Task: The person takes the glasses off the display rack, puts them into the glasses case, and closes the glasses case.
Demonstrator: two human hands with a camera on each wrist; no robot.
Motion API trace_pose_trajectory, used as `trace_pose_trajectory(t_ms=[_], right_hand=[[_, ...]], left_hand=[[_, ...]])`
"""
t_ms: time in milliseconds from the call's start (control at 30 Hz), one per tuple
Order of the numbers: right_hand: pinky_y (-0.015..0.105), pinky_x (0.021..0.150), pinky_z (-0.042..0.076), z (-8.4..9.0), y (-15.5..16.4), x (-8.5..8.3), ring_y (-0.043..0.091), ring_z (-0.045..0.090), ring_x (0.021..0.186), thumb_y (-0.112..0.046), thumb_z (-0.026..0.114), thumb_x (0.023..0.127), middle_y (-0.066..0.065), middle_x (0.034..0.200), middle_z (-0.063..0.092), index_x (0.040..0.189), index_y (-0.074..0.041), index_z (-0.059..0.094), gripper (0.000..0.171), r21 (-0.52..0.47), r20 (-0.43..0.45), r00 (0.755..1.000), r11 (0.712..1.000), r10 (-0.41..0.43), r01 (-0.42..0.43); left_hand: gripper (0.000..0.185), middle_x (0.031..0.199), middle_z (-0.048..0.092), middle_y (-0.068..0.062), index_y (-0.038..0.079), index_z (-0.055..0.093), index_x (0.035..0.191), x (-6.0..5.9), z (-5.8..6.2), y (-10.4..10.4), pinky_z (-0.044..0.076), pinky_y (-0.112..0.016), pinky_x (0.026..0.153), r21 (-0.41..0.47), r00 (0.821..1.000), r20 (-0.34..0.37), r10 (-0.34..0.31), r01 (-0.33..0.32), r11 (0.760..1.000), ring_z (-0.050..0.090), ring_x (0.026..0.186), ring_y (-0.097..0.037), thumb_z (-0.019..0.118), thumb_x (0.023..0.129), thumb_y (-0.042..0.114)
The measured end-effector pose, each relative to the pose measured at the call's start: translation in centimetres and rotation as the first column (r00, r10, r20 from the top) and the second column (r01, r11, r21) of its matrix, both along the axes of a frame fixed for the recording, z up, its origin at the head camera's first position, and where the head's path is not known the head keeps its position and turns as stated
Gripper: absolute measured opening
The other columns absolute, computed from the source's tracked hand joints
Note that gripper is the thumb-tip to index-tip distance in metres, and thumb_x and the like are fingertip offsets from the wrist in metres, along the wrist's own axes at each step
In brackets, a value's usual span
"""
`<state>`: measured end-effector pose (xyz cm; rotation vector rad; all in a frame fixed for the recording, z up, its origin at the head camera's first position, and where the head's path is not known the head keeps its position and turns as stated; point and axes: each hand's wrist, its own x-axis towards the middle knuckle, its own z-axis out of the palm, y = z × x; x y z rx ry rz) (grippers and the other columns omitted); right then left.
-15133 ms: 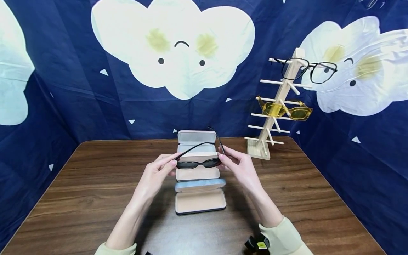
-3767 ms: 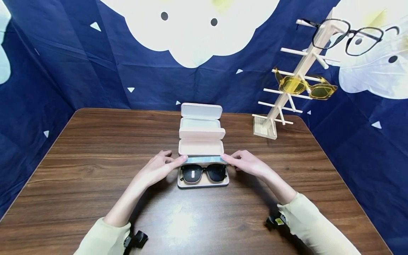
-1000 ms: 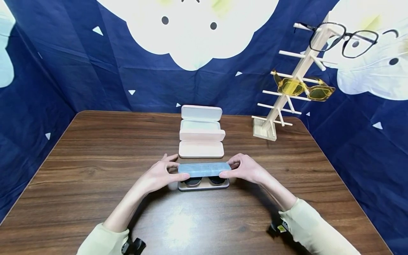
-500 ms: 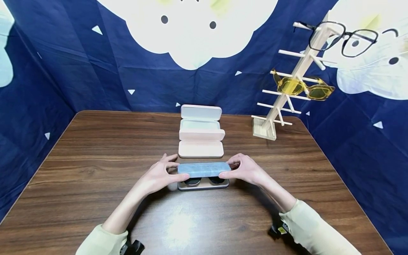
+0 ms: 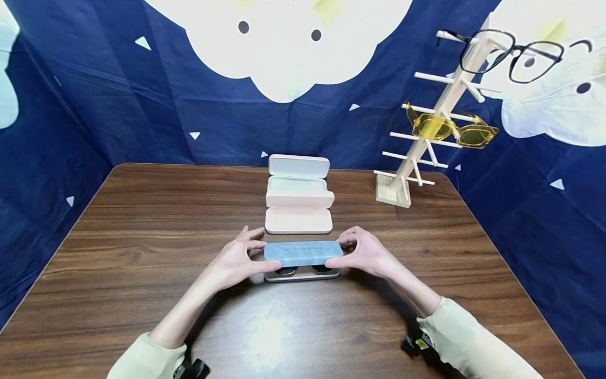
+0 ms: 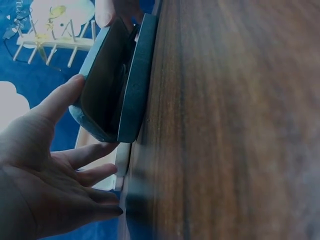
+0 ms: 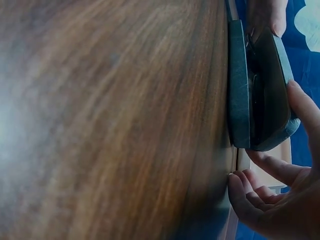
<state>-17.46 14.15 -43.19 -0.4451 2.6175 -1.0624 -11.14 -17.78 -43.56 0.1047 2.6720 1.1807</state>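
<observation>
A blue glasses case (image 5: 303,255) lies on the table, its lid tilted partway down over the base. Dark lenses of a pair of sunglasses (image 5: 286,271) peek out below the lid's front edge; the rest of them is hidden. My left hand (image 5: 235,261) grips the case's left end, thumb on the lid's front edge and index finger at the back, as the left wrist view shows with the case (image 6: 136,85) gaping. At the right end my right hand (image 5: 366,253) grips it likewise, its other fingers curled near the tabletop in the right wrist view.
Behind it stand two raised-lid cases, a pink one (image 5: 299,221) and a pale one (image 5: 298,166). A wooden rack (image 5: 393,192) at the back right bears black-framed glasses (image 5: 513,50) and yellow sunglasses (image 5: 475,136). A blue curtain (image 5: 227,131) hangs behind the wooden table (image 5: 142,252).
Sunglasses held in both hands earliest later lay in the blue case under its raised lid. The lid has since come forward and down, sinking slightly further in the last second, both hands on it.
</observation>
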Motion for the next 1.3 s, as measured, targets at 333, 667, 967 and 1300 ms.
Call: trace_pose_trajectory(t_ms=[333, 667, 967, 1300], right_hand=[[0.03, 0.088, 0.05, -0.4, 0.1, 0.6, 0.016, 0.063, 0.1, -0.047, 0.096, 0.063, 0.001, 0.122, 0.066, 0.107, -0.014, 0.077, 0.059, 0.035, -0.097, 0.995, 0.999, 0.034, -0.031], [0.038, 0.095, 0.052, -0.6, -0.2, 1.4, 0.02, 0.062, 0.112, -0.051, 0.096, 0.059, -0.001, 0.125, 0.062, 0.107, -0.016, 0.076, 0.063, 0.128, -0.209, 0.974, 0.99, 0.086, -0.059], [0.041, 0.087, 0.056, -0.5, -0.4, 2.1, 0.018, 0.063, 0.112, -0.056, 0.096, 0.057, 0.0, 0.128, 0.059, 0.11, -0.018, 0.071, 0.07, 0.226, -0.278, 0.942, 0.966, 0.189, -0.127], [0.04, 0.089, 0.054, -0.1, 0.1, 2.4, 0.017, 0.06, 0.114, -0.058, 0.095, 0.058, -0.003, 0.125, 0.058, 0.109, -0.019, 0.071, 0.069, 0.264, -0.262, 0.932, 0.947, 0.252, -0.182]], left_hand=[[0.083, 0.166, 0.039, -0.009, 0.001, 0.067, 0.132, 0.2, -0.1, 0.2, 0.02, -0.069, 0.123, -0.031, 0.998, -0.051, -0.024, 0.022, 0.999, 0.01, 0.161, -0.039, 0.086, 0.075, 0.058], [0.081, 0.164, 0.04, -0.016, 0.0, 0.067, 0.131, 0.8, 0.3, 0.6, 0.02, -0.069, 0.123, -0.102, 0.993, -0.11, -0.051, 0.04, 0.994, 0.012, 0.159, -0.045, 0.092, 0.071, 0.048], [0.081, 0.162, 0.04, -0.02, -0.002, 0.067, 0.13, 1.6, 0.5, 1.1, 0.022, -0.069, 0.123, -0.217, 0.986, -0.143, -0.088, 0.055, 0.975, 0.014, 0.158, -0.048, 0.094, 0.069, 0.042], [0.081, 0.163, 0.039, -0.02, -0.001, 0.067, 0.13, 2.5, 0.6, 1.5, 0.024, -0.07, 0.122, -0.23, 0.985, -0.145, -0.09, 0.055, 0.972, 0.014, 0.158, -0.047, 0.095, 0.067, 0.042]])
